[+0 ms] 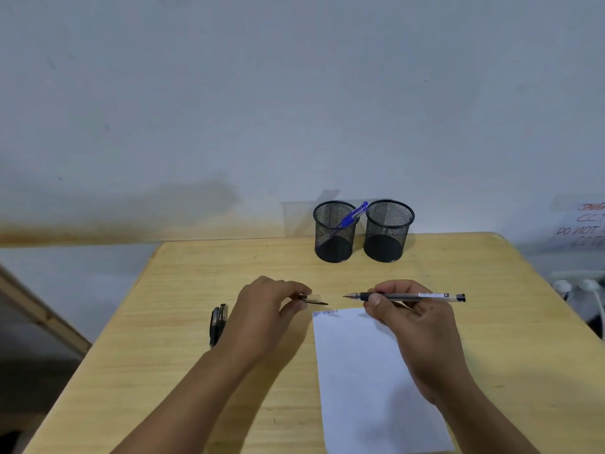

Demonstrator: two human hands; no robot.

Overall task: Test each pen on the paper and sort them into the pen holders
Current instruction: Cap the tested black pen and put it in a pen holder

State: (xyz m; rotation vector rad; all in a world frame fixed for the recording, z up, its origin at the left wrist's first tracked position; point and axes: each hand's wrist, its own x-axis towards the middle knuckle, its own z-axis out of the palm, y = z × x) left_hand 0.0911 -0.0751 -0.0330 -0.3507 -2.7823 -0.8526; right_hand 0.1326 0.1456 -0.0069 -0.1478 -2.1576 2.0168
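Note:
My right hand (pixel 414 317) grips a black gel pen (pixel 422 296) held level above the top of the white paper (pixel 370 381), its uncapped tip pointing left. My left hand (pixel 265 309) pinches the pen's cap (pixel 312 299), its clip pointing right toward the pen tip, a small gap between them. Faint scribbles mark the paper's top left corner. Two black pens (pixel 217 324) lie on the table left of my left hand. Two black mesh pen holders stand at the back: the left holder (pixel 334 232) contains a blue pen (pixel 353 215), the right holder (pixel 388 231) looks empty.
The wooden table (pixel 183 339) ends at a white wall behind the holders. A paper notice with handwriting (pixel 582 227) hangs on the wall at far right, above white plugs and cables (pixel 579 286). A wooden frame edge (pixel 42 316) runs off the table's left side.

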